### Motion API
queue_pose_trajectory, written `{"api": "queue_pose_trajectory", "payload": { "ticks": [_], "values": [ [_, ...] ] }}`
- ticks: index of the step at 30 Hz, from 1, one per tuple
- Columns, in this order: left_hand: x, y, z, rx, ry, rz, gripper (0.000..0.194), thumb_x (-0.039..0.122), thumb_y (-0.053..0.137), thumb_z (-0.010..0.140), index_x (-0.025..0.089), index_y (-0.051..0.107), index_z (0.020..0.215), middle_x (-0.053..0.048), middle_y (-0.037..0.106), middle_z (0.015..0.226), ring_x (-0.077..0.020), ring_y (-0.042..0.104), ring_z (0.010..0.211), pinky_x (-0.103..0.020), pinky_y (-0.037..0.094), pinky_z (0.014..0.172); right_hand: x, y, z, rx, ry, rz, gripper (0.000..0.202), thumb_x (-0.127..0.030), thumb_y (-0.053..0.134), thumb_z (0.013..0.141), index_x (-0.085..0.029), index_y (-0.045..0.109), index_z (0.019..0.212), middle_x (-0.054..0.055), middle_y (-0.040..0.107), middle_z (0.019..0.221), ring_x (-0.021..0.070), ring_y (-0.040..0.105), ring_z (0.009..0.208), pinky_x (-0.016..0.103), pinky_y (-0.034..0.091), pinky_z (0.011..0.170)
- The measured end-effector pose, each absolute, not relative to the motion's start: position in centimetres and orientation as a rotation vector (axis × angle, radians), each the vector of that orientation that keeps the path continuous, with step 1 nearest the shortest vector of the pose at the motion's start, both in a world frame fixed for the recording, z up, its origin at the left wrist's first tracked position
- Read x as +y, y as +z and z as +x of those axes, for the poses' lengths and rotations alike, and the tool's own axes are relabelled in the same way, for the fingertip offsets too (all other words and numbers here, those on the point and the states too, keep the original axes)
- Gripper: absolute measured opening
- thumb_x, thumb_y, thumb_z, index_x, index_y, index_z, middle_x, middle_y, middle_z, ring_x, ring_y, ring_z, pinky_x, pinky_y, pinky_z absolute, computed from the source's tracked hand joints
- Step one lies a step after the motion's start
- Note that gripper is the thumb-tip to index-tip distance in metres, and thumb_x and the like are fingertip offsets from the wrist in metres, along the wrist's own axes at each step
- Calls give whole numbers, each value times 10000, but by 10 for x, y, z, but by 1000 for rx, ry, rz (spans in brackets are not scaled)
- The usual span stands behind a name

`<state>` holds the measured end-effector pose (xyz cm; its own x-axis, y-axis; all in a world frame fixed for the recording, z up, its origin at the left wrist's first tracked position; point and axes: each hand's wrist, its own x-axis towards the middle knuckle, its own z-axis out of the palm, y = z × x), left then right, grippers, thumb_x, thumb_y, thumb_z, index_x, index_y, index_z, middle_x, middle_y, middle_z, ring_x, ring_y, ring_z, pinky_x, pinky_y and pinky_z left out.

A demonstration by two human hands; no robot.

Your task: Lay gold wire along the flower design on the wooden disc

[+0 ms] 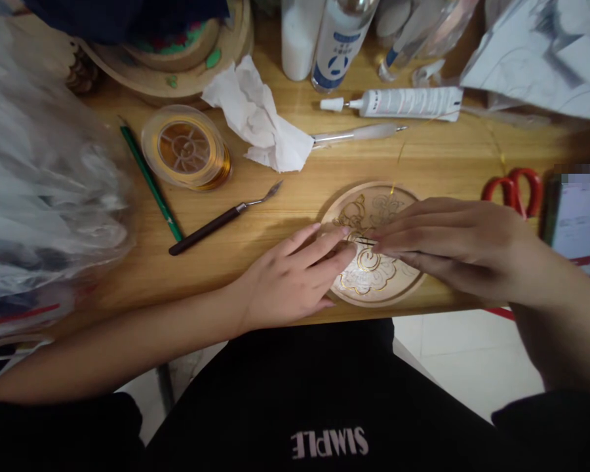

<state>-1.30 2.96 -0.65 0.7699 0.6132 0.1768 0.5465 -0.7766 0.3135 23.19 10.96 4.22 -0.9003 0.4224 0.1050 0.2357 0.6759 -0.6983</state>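
A round wooden plate (407,293) lies at the table's front edge, with a drawn pattern partly outlined in gold wire (384,286) and a white-coated flower shape. My left hand (295,278) rests on the plate's left side, fingers stretched and apart, fingertips near the middle of the pattern. Over the right side, my right hand (447,239) is closed on tweezers (366,241). Only their thin dark tips show, pointing left at the wire design; the rest is hidden by my fingers. Whether the tips grip any wire is too small to tell.
Left of the plate lie a palette knife (209,228), a green pencil (150,180) and a spool of gold wire (187,147). Behind are crumpled tissue (263,121), a pen (358,134), a glue tube (410,103) and bottles (341,46). Red-handled scissors (514,190) and a phone (577,219) lie right.
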Motion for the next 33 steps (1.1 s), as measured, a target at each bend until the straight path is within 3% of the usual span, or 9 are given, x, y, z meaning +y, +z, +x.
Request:
{"api": "queue_pose_trajectory", "payload": {
  "ticks": [13,18,28,33],
  "values": [
    [30,-7,-13,897,402,2749,442,394,520,982,76,601,1280,-63,635,1351,-246,492,1345,-379,349,1159,112,47,226,-2780,814,-433,303,-125,443,956,-263,630,1150,6,728,878,202,688,901,344,547,699],
    [31,-7,-13,889,405,2728,419,385,492,995,96,606,1277,-59,633,1355,-240,490,1351,-377,355,1159,109,42,226,-2700,899,-553,294,-164,530,949,-300,629,1190,3,729,902,185,707,890,333,574,713],
    [31,-8,-14,862,388,2691,448,385,546,965,91,587,1300,-82,614,1373,-258,460,1378,-397,335,1184,99,34,227,-2503,986,-691,262,-90,674,860,-189,669,1103,75,748,958,142,717,909,264,563,825],
    [32,-8,-15,862,405,2690,412,357,487,991,85,599,1279,-66,619,1375,-244,470,1371,-389,348,1176,94,29,231,-2449,1005,-759,258,-55,685,838,-191,675,1058,60,746,948,124,710,912,233,558,818]
  ]
}}
